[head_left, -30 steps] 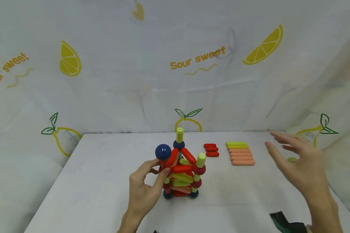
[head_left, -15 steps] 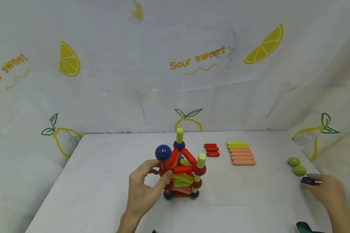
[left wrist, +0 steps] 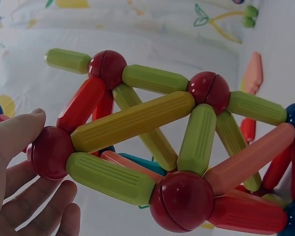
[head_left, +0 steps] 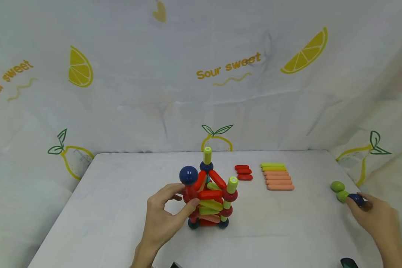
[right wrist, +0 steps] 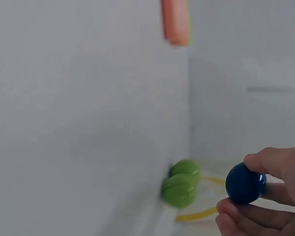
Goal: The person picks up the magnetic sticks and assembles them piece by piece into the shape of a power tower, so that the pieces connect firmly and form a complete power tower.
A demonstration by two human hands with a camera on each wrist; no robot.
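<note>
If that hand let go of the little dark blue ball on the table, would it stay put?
Probably not: the dark blue ball looks smooth and round, so it would likely roll on the flat white table. The right hand pinches it easily, suggesting it is light.

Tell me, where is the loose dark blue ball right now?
The dark blue ball is pinched in the right hand at the table's far right edge in the head view, right beside the two green balls.

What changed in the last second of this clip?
The right hand swung from mid-air down to the table's right edge and pinched the dark blue ball beside the two green balls. The left hand kept its grip on the tower; the loose sticks stayed put.
</note>
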